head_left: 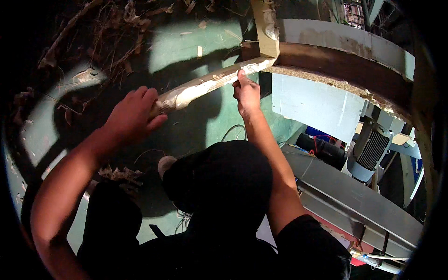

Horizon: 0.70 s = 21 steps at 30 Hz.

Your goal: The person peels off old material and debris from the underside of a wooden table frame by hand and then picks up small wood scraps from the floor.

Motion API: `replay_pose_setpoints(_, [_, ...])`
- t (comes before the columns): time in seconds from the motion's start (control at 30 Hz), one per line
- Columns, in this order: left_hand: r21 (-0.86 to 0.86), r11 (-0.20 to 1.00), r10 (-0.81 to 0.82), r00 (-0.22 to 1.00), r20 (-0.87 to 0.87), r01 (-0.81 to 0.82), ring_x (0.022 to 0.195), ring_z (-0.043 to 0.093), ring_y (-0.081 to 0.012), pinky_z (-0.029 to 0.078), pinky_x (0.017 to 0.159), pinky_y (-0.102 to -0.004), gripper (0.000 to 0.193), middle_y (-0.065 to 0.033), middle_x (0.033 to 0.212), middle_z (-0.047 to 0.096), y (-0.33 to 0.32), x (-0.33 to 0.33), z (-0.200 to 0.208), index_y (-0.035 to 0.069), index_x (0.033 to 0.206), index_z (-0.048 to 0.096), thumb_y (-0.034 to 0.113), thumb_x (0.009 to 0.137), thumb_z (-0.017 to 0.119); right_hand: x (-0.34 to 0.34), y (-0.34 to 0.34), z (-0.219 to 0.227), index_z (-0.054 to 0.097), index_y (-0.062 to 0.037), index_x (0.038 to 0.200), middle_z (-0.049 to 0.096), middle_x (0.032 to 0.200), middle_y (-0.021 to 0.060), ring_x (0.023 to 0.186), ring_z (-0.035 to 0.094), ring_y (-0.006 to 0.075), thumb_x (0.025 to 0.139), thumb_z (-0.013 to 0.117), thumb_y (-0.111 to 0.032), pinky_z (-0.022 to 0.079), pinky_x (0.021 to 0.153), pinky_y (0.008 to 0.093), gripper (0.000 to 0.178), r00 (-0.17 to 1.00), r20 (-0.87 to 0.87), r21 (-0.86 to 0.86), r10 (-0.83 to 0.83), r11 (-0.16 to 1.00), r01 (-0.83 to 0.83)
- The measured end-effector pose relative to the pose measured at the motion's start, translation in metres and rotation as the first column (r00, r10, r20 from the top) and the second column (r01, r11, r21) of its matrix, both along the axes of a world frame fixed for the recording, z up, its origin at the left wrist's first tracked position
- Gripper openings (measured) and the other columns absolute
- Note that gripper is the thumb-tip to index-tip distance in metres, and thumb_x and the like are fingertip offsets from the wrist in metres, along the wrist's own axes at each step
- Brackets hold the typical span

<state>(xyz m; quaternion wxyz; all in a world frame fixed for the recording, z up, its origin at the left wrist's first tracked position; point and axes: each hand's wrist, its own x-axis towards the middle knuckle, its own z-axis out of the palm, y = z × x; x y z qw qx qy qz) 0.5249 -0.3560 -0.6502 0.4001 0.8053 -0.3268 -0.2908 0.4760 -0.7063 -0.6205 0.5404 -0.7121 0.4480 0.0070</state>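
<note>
A pale, rough wooden pole (pixel 200 91) slants up to the right in front of me, its surface whitish and flaking. My left hand (pixel 135 112) is wrapped over its lower left end, thumb underneath. Close to the upper right end, my right hand (pixel 247 93) has its fingers curled in at the pole's lower edge, and the thumb presses on the wood. Whether loose material is also pinched there is hidden. The pole's far end meets a pale upright board (pixel 266 28) beside a dark brown beam (pixel 340 60).
Brown peelings and fibrous strips (pixel 135 18) litter the green floor (pixel 186 42) at the upper left. On the right are a pale blue panel (pixel 317 102), a finned motor (pixel 371 151) and a long grey metal beam (pixel 345 186). A thin cable loops near my knee.
</note>
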Motion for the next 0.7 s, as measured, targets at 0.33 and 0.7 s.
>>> replay_pose_setpoints(0.33, [0.001,1.0,0.001,1.0,-0.013,-0.001,0.101,0.057,-0.0398,0.048,0.083,-0.0494,0.043,-0.0184,0.107,0.055,0.002,0.002,0.007,0.004,0.112,0.05,0.029,0.088,0.075,-0.001,0.009,-0.014,0.06,-0.009,0.071,0.054,0.064,-0.001,0.048,0.037,0.0071,0.1,0.064,-0.03,0.026,0.045,0.0267,0.037,0.988,0.112,-0.085,-0.107,0.989,0.117])
replay_pose_setpoints(0.7, [0.079,0.997,-0.01,0.999,0.044,0.007,0.106,0.058,-0.038,0.051,0.085,-0.0496,0.044,-0.0163,0.112,0.056,-0.002,-0.002,0.003,0.006,0.115,0.051,0.033,0.088,0.073,-0.005,0.009,-0.015,0.059,-0.0082,0.071,0.052,0.063,-0.0018,0.051,0.04,0.0074,0.099,0.064,-0.028,0.029,0.047,0.026,0.034,0.985,0.15,-0.117,-0.085,0.988,0.103])
